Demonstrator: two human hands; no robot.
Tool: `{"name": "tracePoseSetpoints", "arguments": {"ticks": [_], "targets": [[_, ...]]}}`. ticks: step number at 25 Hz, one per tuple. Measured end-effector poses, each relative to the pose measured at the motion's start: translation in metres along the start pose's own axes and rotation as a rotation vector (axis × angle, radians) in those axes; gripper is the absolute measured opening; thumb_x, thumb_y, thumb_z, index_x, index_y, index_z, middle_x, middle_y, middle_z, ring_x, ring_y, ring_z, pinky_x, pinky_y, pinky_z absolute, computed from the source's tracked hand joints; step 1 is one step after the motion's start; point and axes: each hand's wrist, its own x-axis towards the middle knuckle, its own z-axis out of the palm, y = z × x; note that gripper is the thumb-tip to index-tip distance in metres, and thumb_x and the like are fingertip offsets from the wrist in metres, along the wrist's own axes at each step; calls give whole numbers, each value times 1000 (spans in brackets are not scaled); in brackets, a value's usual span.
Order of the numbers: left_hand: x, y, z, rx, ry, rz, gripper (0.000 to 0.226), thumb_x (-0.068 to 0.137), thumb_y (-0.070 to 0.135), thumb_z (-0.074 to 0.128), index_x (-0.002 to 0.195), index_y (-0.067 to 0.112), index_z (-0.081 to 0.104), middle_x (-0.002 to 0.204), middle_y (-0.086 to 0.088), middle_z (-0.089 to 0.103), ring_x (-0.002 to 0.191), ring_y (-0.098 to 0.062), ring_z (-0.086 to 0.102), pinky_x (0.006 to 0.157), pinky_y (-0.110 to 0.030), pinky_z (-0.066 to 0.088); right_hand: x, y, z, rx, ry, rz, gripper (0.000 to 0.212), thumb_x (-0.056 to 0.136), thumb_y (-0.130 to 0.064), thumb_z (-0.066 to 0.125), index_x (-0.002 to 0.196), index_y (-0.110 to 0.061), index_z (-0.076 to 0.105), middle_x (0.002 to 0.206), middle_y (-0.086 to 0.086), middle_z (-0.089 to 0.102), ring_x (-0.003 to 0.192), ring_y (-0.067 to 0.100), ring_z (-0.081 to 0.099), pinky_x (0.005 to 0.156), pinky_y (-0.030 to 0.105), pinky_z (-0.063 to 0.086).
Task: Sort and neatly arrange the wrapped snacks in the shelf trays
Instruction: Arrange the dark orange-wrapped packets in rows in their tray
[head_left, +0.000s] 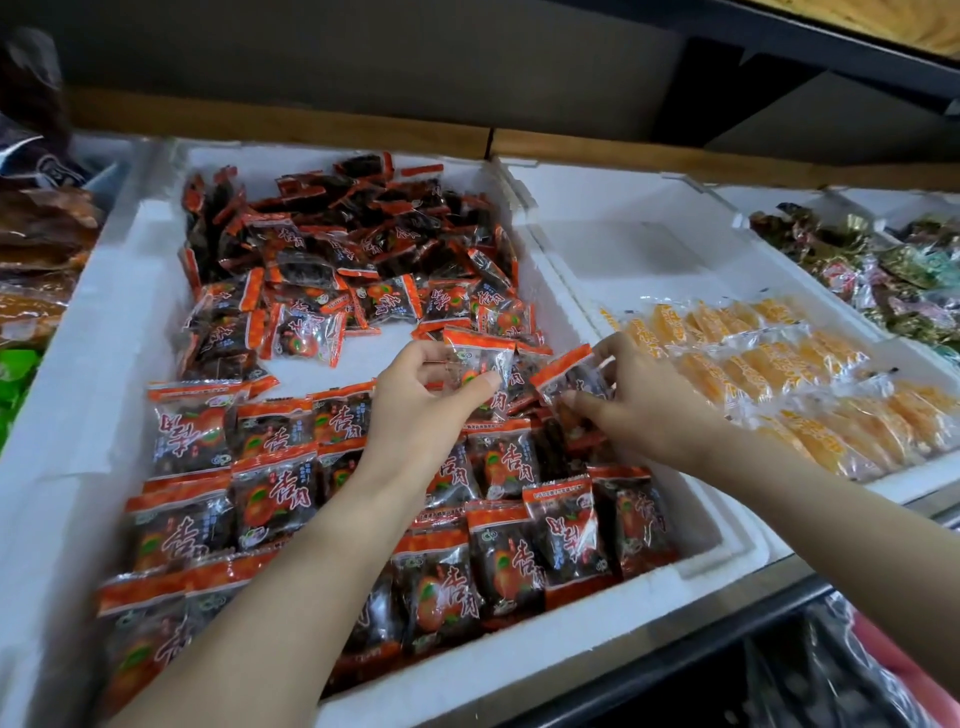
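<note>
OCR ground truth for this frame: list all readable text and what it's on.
"杏肉": large white characters on the red-and-dark snack packets in the middle tray; some lie upside down.
Small print on the packets' red bands: too small to read.
Orange print on the yellow packets: blurred, unreadable.
Print on the dark bag at far left: blurred, unreadable.
No other text can be read.

Far beyond the left hand (415, 410) we see a wooden ledge (311, 130), with a grey back panel (363, 62) above it. Up and to the right of the right hand (644, 410) we find a black bracket (727, 88) under an upper shelf (883, 26). Below that hand run a dark shelf edge (701, 644) and crinkled dark plastic (841, 670).
</note>
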Motion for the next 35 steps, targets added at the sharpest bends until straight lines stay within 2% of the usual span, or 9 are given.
{"name": "tracePoseSetpoints", "arguments": {"ticks": [4, 9, 15, 18, 20, 22, 26, 31, 35], "targets": [[-1, -1, 2, 14, -16, 0, 39, 81, 23, 73, 115, 17, 54, 111, 2, 61, 91, -2, 56, 66, -12, 35, -1, 6, 12, -90, -150, -43, 48, 91, -28, 56, 130, -13, 31, 101, 8, 62, 94, 25, 59, 72, 29, 42], [0, -2, 2, 47, -27, 9, 42, 83, 24, 71, 119, 17, 52, 110, 4, 58, 91, -1, 54, 65, -11, 34, 0, 7, 5, -344, -152, -310, 53, 92, -21, 55, 140, -28, 35, 140, -2, 38, 124, 19, 41, 97, 31, 38], [-1, -2, 4, 45, -92, -60, 32, 88, 28, 64, 115, 16, 54, 100, 7, 60, 93, -4, 55, 83, -22, 43, 2, 1, 8, -562, -194, -239, 55, 92, -42, 53, 140, -23, 34, 131, 2, 45, 118, 23, 49, 85, 34, 43], [0, -5, 4, -2, -148, -131, 29, 90, 22, 60, 117, 10, 57, 106, 0, 63, 107, -15, 58, 103, -40, 42, 5, -1, 13, -129, -45, -203, 48, 96, -23, 49, 140, -16, 30, 127, 6, 50, 115, 22, 51, 92, 25, 42], [0, -5, 3, -18, -179, -122, 34, 91, 20, 61, 124, 12, 55, 104, 2, 63, 103, -10, 58, 99, -33, 43, 1, -12, 5, 293, 0, -119, 41, 97, -20, 46, 136, -17, 33, 112, -1, 57, 97, 13, 57, 75, 9, 44], [0, -7, 3, 17, -200, -51, 34, 90, 20, 63, 123, 15, 56, 102, 4, 64, 98, -7, 60, 93, -28, 47, -5, -23, -5, 497, -57, -102, 36, 94, -26, 52, 128, -21, 41, 100, -3, 62, 86, 9, 60, 72, 14, 48], [-4, -9, 6, 306, -185, 264, 26, 89, 18, 64, 113, 25, 56, 97, 11, 62, 85, 4, 60, 74, -9, 48, -4, -24, -10, 203, -150, -256, 12, 85, -24, 66, 95, -17, 63, 85, 1, 66, 73, 11, 59, 68, 19, 44], [-1, -22, 4, 918, -373, 384, 61, 90, 38, 59, 144, 23, 34, 146, 5, 36, 137, -11, 26, 113, -31, 22, 15, -4, -17, 66, 7, -171, 8, 90, -20, 60, 98, -16, 59, 77, -1, 59, 71, 16, 54, 58, 24, 36], [2, -22, 4, 1156, -487, 408, 70, 88, 38, 61, 146, 16, 31, 140, -1, 35, 132, -16, 22, 112, -31, 19, 20, -5, -7, 16, -163, -257, 11, 93, -19, 55, 104, -18, 57, 82, -3, 56, 76, 15, 52, 68, 23, 36]]}}
